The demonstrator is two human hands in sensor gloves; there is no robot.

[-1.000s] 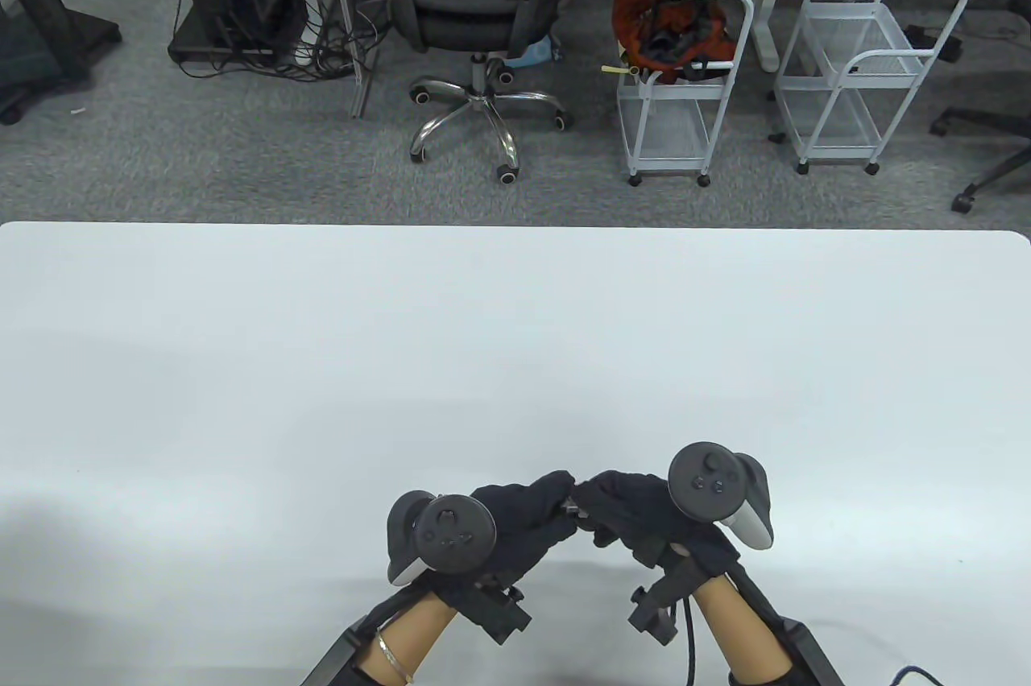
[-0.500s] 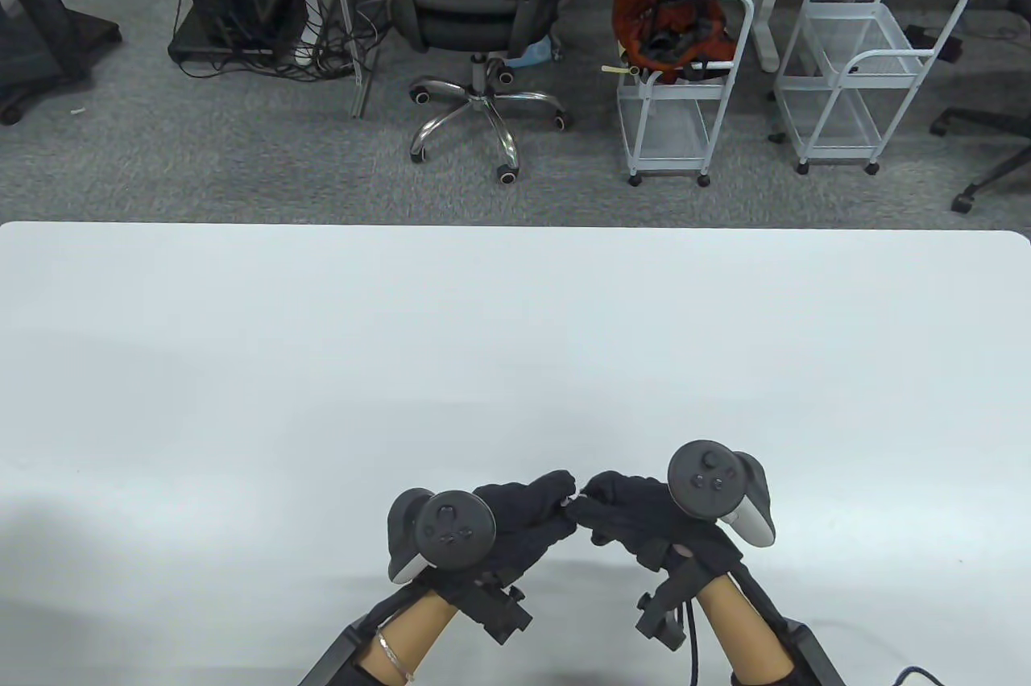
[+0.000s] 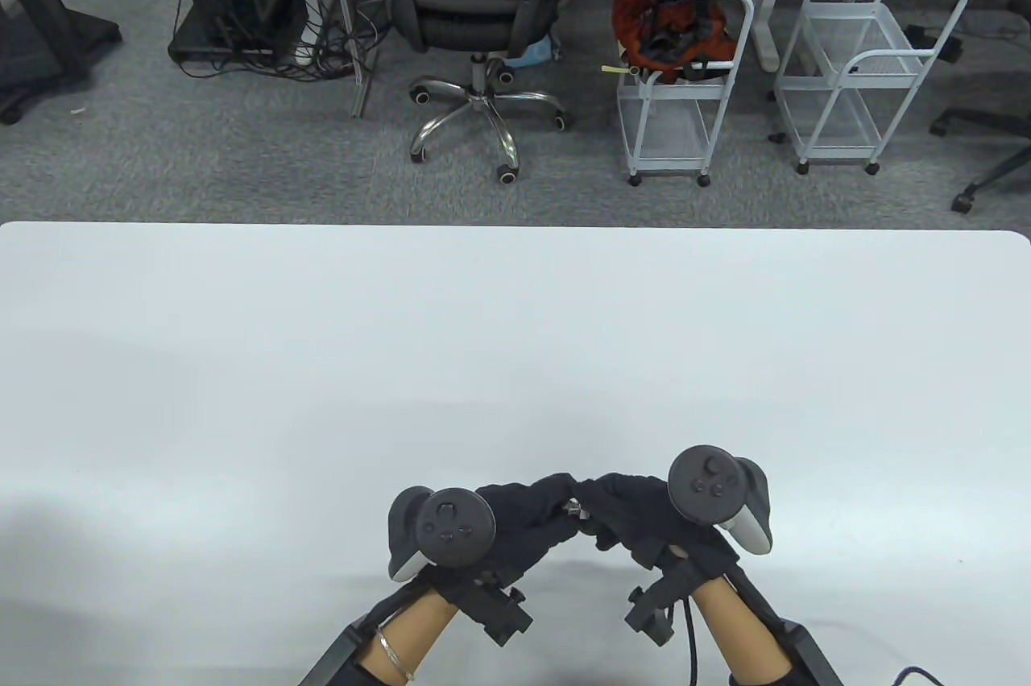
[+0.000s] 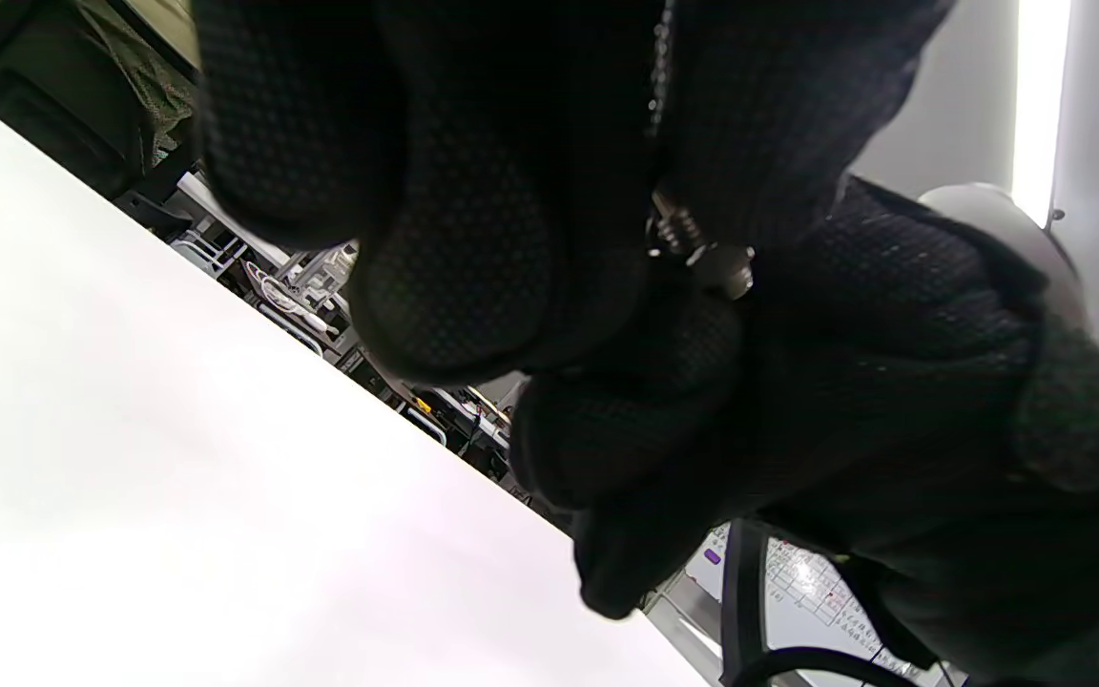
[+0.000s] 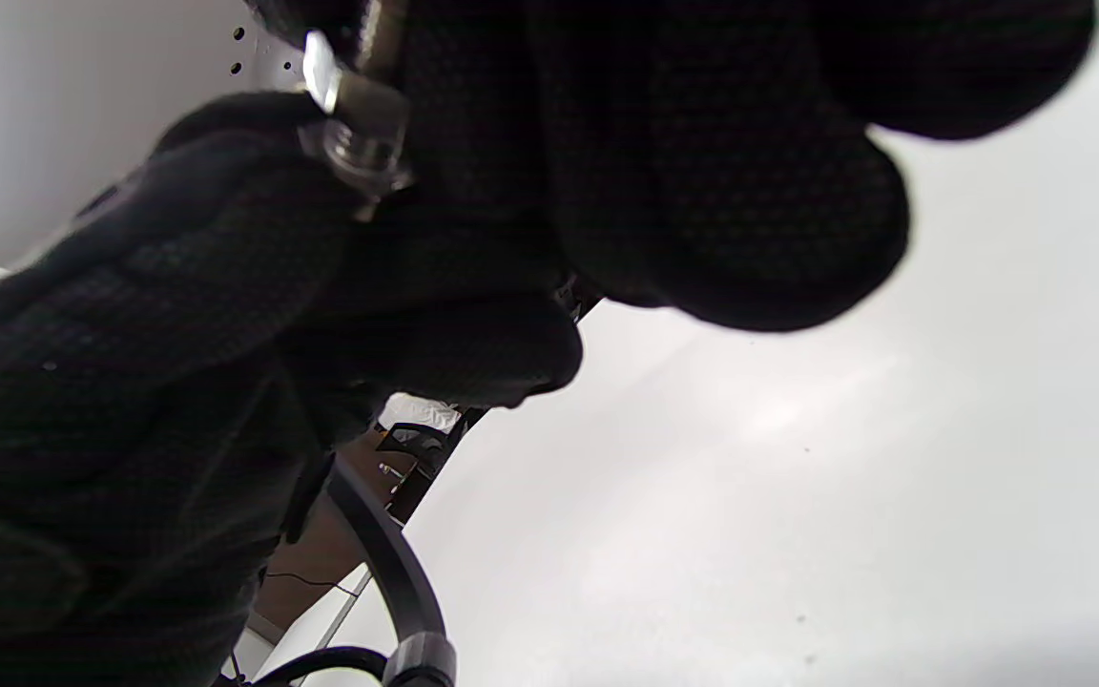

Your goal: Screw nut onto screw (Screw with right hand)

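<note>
Presently, both black-gloved hands are seen low at the near edge of the plain white table (image 3: 515, 332), raised just above its surface, with their fingertips brought together. The left hand (image 3: 515, 521) and the right hand (image 3: 636, 513) each carry a round dark tracker on the back.

Between the fingertips a small silver threaded metal screw (image 4: 673, 229) is pinched by the left hand; only a short stretch of thread is exposed in the left wrist view. A small silver metal nut (image 4: 726, 267) is seated on that thread and is gripped by the fingers of the right hand. In the right wrist view the same nut (image 5: 363, 143) is seen against the left glove, with the bright end of the screw (image 5: 321, 72) just beyond it. How far the nut is threaded on cannot be told.

A grey-carpeted floor (image 3: 201, 146) is seen beyond the table.
</note>
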